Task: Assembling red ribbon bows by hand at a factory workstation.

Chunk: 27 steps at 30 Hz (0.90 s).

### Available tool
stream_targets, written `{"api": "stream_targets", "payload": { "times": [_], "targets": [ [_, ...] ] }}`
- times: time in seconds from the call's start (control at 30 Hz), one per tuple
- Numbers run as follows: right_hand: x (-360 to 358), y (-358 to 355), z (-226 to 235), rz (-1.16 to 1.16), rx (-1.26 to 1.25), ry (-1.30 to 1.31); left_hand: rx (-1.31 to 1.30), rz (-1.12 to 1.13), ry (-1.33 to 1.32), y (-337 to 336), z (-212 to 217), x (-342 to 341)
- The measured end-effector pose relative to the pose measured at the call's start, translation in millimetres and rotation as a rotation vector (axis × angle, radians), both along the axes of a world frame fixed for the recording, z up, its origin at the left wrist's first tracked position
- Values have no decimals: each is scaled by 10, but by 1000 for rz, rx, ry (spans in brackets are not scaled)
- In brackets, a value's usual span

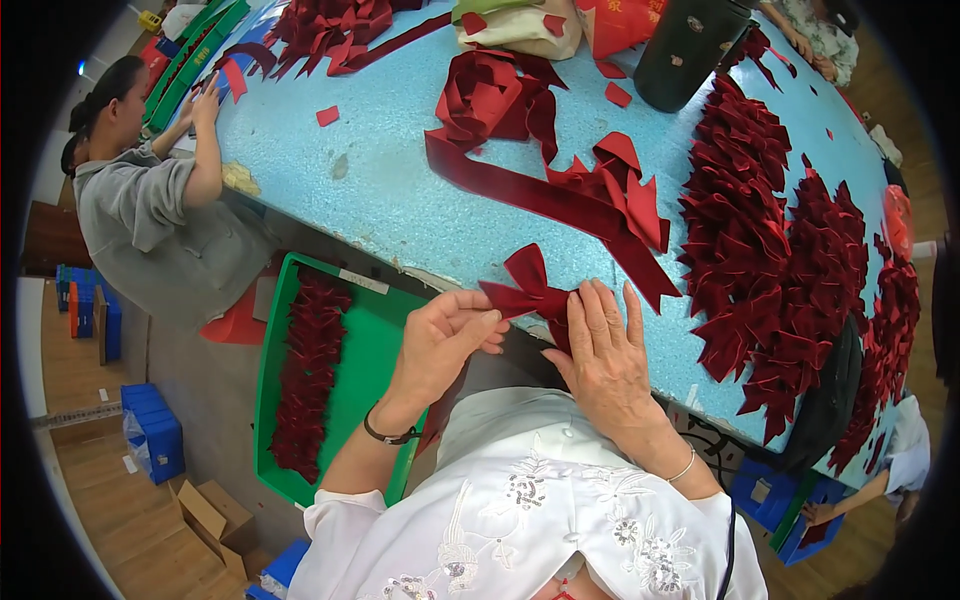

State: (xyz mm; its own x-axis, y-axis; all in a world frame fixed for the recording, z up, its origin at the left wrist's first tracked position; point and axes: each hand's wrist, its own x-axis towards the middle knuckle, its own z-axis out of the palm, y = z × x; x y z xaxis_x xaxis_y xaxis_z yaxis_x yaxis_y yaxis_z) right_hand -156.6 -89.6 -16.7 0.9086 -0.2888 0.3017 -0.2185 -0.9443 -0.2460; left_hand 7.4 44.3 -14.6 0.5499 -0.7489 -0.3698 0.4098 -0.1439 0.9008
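Note:
A dark red velvet ribbon bow (532,290) lies at the near edge of the blue table, between my hands. With curled fingers, my left hand (450,335) pinches the bow's left end. Stretched out flat, the fingers of my right hand (608,355) rest on the bow's right side and cover part of it; the thumb is spread away. Just beyond, a long loose velvet ribbon (530,195) runs across the table beside a heap of cut ribbon pieces (615,185).
Large piles of dark red bows (740,230) cover the table's right side. A dark tumbler (690,50) stands at the far side. Below left, a green crate (370,350) holds a row of bows. A co-worker in grey (160,220) sits left; blue bins (152,430) stand on the floor.

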Motion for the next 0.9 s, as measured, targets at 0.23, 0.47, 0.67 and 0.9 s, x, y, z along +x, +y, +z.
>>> {"api": "stream_targets", "payload": {
  "times": [0.23, 0.47, 0.67, 0.9],
  "targets": [
    [108, -3, 71, 101, 84, -47, 6, 75, -108, 92, -81, 72],
    [204, 31, -18, 189, 6, 79, 22, 47, -1294, 73, -35, -20],
    [202, 55, -87, 169, 42, 76, -7, -231, -1610, -59, -244, -255],
    [213, 39, -52, 156, 45, 65, 53, -324, -1692, -2, -200, -194]
  ]
}}
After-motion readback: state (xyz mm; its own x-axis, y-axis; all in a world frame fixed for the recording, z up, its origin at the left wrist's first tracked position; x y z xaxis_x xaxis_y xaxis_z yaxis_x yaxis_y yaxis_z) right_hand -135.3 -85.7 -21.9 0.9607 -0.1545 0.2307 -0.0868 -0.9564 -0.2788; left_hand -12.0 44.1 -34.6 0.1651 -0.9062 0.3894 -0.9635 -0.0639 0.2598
